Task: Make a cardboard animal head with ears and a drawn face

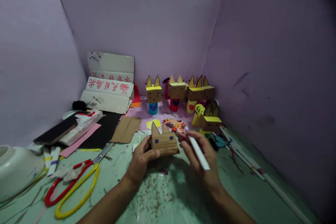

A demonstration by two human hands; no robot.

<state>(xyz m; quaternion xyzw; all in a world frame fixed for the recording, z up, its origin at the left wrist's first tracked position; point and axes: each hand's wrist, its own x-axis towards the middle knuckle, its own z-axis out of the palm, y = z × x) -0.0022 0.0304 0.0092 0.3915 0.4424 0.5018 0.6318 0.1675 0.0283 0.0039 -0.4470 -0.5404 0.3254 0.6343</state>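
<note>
My left hand [141,159] grips a small cardboard box head [165,144] by its left side, thumb across the front. Two pointed cardboard ears stand on its top, and two blue eyes and a small faint mark below show on its face. In my right hand [202,154], just right of the box head, is a slim white marker pen [198,152], held between thumb and fingers. Its rear end points down toward me; its tip is hard to make out. A patterned wrapper [174,124] and a yellow paper piece [153,123] lie behind the box head.
Finished-looking box-headed figures, such as one with a blue body [153,108], stand at the back. Large red-and-yellow scissors [76,182], a white pot [18,171], cardboard [126,129] and a folded carton [110,91] are on the left. White paper tubes [262,173] lie right.
</note>
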